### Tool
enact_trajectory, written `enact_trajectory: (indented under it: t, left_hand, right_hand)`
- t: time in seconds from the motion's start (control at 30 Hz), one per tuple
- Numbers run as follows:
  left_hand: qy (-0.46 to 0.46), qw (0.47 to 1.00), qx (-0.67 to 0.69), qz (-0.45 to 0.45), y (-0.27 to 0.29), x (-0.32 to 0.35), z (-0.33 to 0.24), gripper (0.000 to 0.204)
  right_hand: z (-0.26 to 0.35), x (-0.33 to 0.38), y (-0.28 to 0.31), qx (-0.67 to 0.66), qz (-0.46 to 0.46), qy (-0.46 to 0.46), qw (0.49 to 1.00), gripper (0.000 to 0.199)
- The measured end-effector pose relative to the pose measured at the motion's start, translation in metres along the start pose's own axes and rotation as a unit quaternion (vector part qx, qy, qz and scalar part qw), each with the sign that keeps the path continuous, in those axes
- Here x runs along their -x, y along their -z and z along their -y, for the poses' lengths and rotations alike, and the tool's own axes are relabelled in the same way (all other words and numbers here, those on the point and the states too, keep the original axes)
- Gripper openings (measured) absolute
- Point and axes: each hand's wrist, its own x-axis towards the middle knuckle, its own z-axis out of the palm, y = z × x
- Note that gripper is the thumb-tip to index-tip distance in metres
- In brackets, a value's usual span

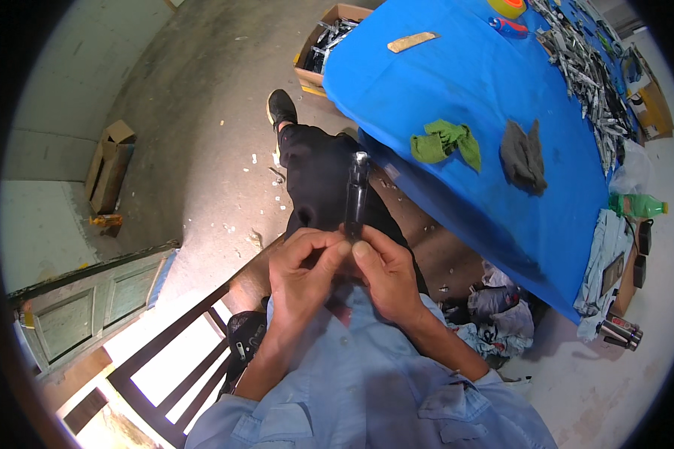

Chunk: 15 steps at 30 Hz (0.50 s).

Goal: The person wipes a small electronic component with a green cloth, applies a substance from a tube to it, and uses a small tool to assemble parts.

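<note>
Left hand [305, 263] and right hand [389, 275]: both are pinching, thumbs against curled fingers, the near end of a slender black piece [356, 196]. Piece: glossy, silvery at its far tip, is pointing away from the body above dark trousers [312, 168]. Bench [397, 97], blue-covered, ahead to the right: is carrying a green cloth [445, 142], a gray cloth [523, 157] near it, and a long heap of metallic pieces [588, 82]. Cardboard box [312, 81]: is sitting beside the bench's far corner, holding dark and silvery pieces.

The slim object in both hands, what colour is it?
The slim object is mostly black with a silvery tip, in the head view.
</note>
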Motion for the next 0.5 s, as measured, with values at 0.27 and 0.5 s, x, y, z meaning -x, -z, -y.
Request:
enact_trajectory:
  t: [0.27,0.5]
  left_hand:
    - [0.093,0.993,0.069,0.019,0.006,-0.011,0.007,0.024]
    - [0.105,0.993,0.045,0.038,0.006,-0.013,0.005,0.025]
  right_hand:
    - [0.002,-0.008,0.0,-0.128,-0.007,-0.064,0.99,0.038]
    - [-0.005,-0.011,0.007,-0.171,-0.009,-0.098,0.98,0.036]
